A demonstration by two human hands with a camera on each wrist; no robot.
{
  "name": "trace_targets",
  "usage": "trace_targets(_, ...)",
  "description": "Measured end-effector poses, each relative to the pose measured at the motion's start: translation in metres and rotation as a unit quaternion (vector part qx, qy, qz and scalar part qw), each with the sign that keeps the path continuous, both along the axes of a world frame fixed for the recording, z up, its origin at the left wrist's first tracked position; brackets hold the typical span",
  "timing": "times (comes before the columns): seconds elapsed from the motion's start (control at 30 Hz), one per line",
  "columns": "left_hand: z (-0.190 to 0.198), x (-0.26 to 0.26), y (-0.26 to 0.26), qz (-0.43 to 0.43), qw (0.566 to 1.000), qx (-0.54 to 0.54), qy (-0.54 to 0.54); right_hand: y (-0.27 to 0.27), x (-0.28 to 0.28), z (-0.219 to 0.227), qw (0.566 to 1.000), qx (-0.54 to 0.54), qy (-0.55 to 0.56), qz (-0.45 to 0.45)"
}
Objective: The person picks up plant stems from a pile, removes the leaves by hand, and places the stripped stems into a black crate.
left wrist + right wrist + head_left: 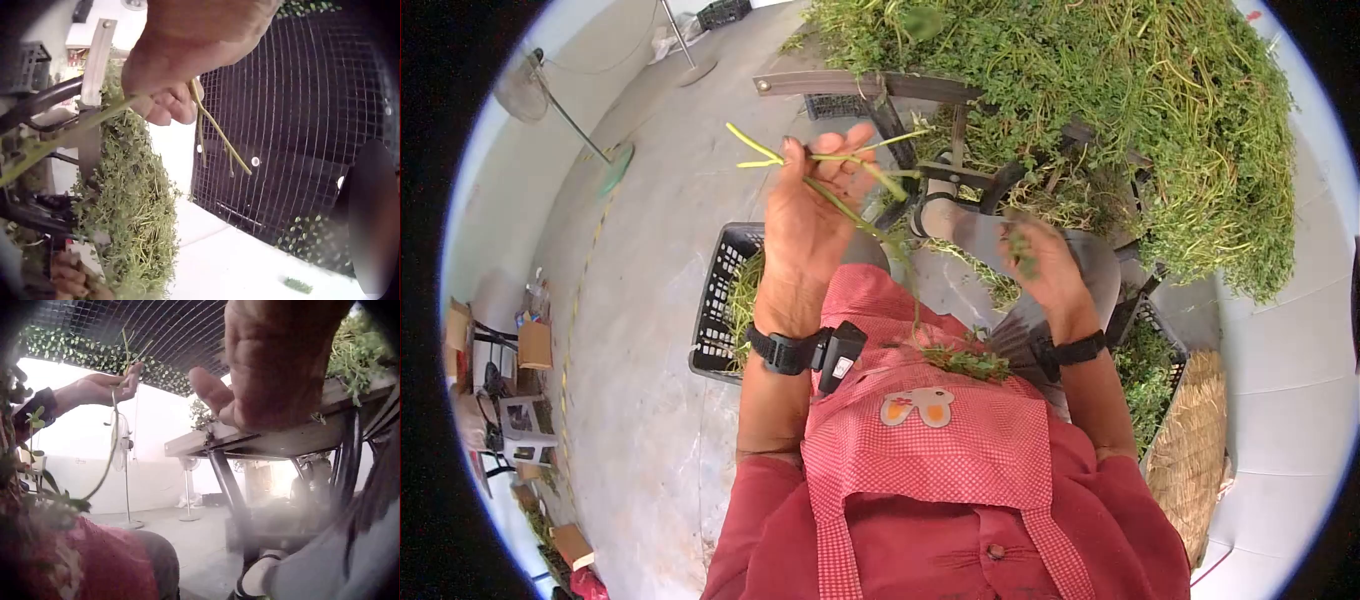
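In the head view my left hand (805,225) is raised palm up, pinching green stems (840,203) between thumb and fingers. Bare cut ends stick out to either side of it. One long stem droops toward my lap and ends in a leafy tip (965,362) over the red checked apron (940,450). My right hand (1050,270), blurred, is held apart to the right with fingers curled at a small bunch of green leaves (1022,255). The left wrist view shows a forked stem (215,125) jutting from the left hand.
A big heap of leafy greens (1090,90) covers the table (940,88) ahead and spills over its right side. One black crate (718,300) with stems stands at the left, another crate (1172,345) with greens at the right beside a straw mat (1190,430). A fan (525,85) stands far left.
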State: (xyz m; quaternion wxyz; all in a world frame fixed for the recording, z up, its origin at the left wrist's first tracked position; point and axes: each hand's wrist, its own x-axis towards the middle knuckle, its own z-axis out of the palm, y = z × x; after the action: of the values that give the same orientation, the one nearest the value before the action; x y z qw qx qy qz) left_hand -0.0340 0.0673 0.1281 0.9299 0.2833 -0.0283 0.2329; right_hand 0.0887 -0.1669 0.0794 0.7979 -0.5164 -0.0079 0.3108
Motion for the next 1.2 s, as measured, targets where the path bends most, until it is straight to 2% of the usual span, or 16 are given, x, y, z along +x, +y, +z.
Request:
trace_targets(0.03,-0.002,0.002,-0.002,-0.001,1.0,0.002,-0.002,0.004,-0.003,0.005,1.0,0.002,-0.002,-0.001)
trace_targets(0.1,-0.003,0.005,-0.011,-0.054,0.998,-0.03,-0.011,0.01,-0.007,0.012,0.987,0.001,-0.061,0.147)
trace_targets(0.13,-0.001,0.005,-0.015,-0.044,0.998,-0.032,0.007,0.016,-0.009,0.01,0.97,0.111,-0.078,0.204)
trace_targets(0.17,0.0,0.006,-0.017,-0.043,0.999,-0.03,0.008,0.019,-0.013,0.011,0.969,0.112,-0.078,0.205)
trace_targets(0.23,0.002,0.007,-0.021,-0.042,0.999,-0.032,0.009,0.031,-0.026,0.027,0.955,-0.065,-0.243,0.157)
trace_targets(0.33,0.002,0.008,-0.024,-0.056,0.998,-0.021,0.001,0.046,-0.032,0.029,0.916,-0.073,-0.379,0.111)
trace_targets(0.57,0.002,0.01,-0.038,-0.034,0.999,-0.004,0.039,0.063,-0.032,0.02,0.86,-0.094,-0.488,0.117)
trace_targets(0.63,-0.005,0.012,-0.04,-0.045,0.998,-0.017,0.048,0.061,-0.034,0.022,0.721,-0.269,-0.636,0.053)
trace_targets(0.67,-0.007,0.011,-0.04,-0.047,0.997,-0.02,0.05,0.06,-0.03,0.017,0.722,-0.273,-0.634,0.054)
trace_targets(0.73,-0.007,0.007,-0.034,-0.055,0.998,-0.042,0.006,0.057,-0.015,0.004,0.704,-0.292,-0.64,-0.098)
trace_targets(0.77,-0.003,0.007,-0.03,-0.056,0.997,-0.043,0.004,0.049,-0.007,0.005,0.702,-0.294,-0.641,-0.099)
trace_targets(0.83,0.003,0.003,-0.021,-0.027,0.999,-0.04,0.017,0.028,0.007,0.01,0.924,-0.194,-0.328,0.021)
trace_targets(0.87,0.001,0.003,-0.017,-0.037,0.998,-0.05,0.009,0.023,0.015,-0.001,0.954,-0.122,-0.271,0.046)
trace_targets(1.0,-0.009,0.008,-0.013,-0.07,0.994,-0.083,-0.016,0.018,-0.006,0.017,0.966,-0.095,-0.195,0.142)
trace_targets(1.07,-0.008,0.008,-0.017,-0.048,0.996,-0.07,0.019,0.026,-0.015,0.017,0.899,-0.106,-0.394,0.16)
trace_targets(1.2,0.002,0.007,-0.023,-0.019,0.997,-0.056,0.053,0.032,-0.007,-0.002,0.823,-0.179,-0.518,0.148)
